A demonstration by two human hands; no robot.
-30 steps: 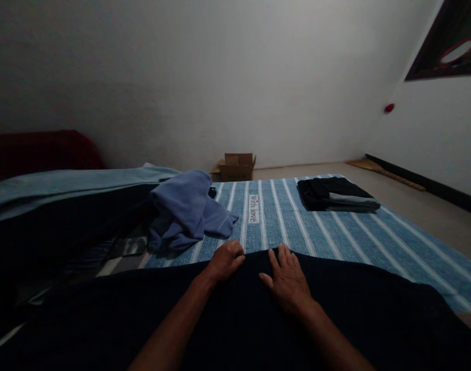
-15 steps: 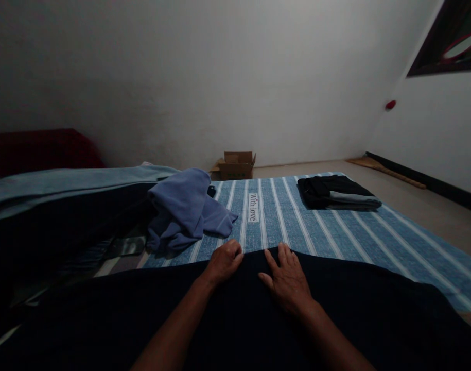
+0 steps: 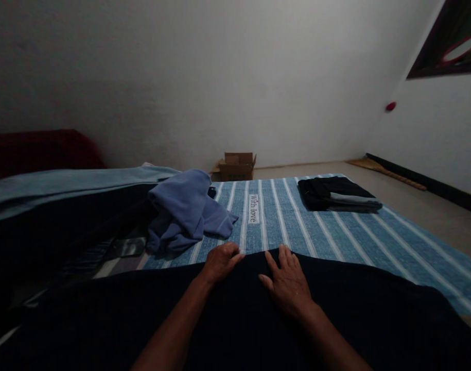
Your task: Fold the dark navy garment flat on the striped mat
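Observation:
A dark navy garment (image 3: 243, 314) lies spread across the whole front of the view, its far edge running over a striped blue bed cover. At that edge, my left hand (image 3: 222, 262) is closed, its curled fingers gripping the cloth. Just to the right, my right hand (image 3: 287, 278) rests flat on the same garment, fingers spread and thumb pointing inward. Both forearms reach in from the bottom. The garment's exact kind is too dark to make out.
A crumpled purple-blue cloth (image 3: 185, 206) lies left of centre beside a heap of dark and pale blue clothes (image 3: 84, 180). Folded black and grey clothes (image 3: 337, 193) sit at right on the striped cover (image 3: 289, 221). Behind the bed stands an open cardboard box (image 3: 236, 169).
My left hand has shifted very slightly left along the garment's edge. My right hand stays put, flat on the cloth.

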